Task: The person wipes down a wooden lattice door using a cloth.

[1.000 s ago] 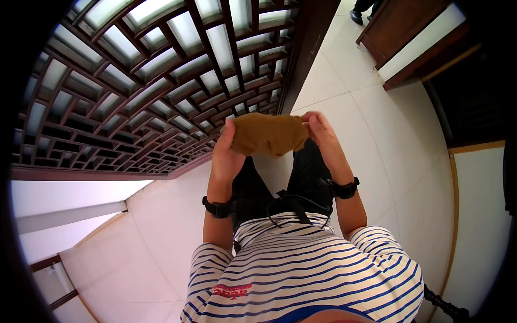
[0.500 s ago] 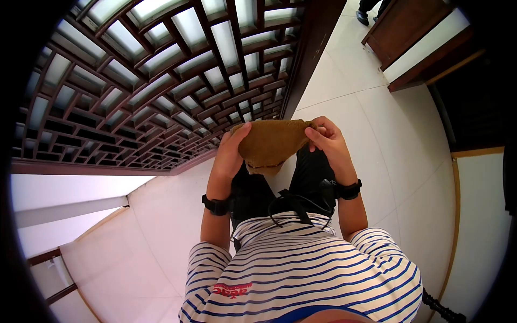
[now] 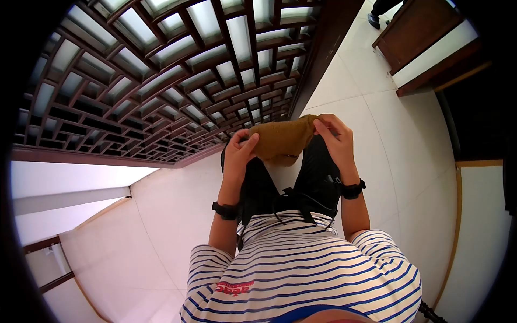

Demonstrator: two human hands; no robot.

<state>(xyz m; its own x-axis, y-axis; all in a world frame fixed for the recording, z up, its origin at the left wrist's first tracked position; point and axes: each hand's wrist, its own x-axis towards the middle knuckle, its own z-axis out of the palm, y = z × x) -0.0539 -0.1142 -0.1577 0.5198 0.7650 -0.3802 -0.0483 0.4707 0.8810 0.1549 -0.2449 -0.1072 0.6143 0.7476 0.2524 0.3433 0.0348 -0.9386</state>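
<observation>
A brown cloth [image 3: 283, 137], folded over with its lower edge hanging, stretches between my two hands in front of my thighs. My left hand [image 3: 238, 154] pinches its left end, the thumb lying on the near face. At the upper right corner my right hand [image 3: 338, 141] grips the cloth between thumb and fingers. Below the main fold, a smaller flap of the same cloth shows a dark gap above it.
A dark wooden lattice screen [image 3: 215, 81] rises close on the left and ahead. Pale floor tiles [image 3: 371, 140] run beneath me and to the right. Brown wooden panels [image 3: 417, 32] stand at the upper right, near another person's dark shoe [image 3: 374, 21].
The cloth has shifted slightly right and its span between my hands is shorter. My left hand has moved right and turned, now showing more fingers. The view has shifted a little.
</observation>
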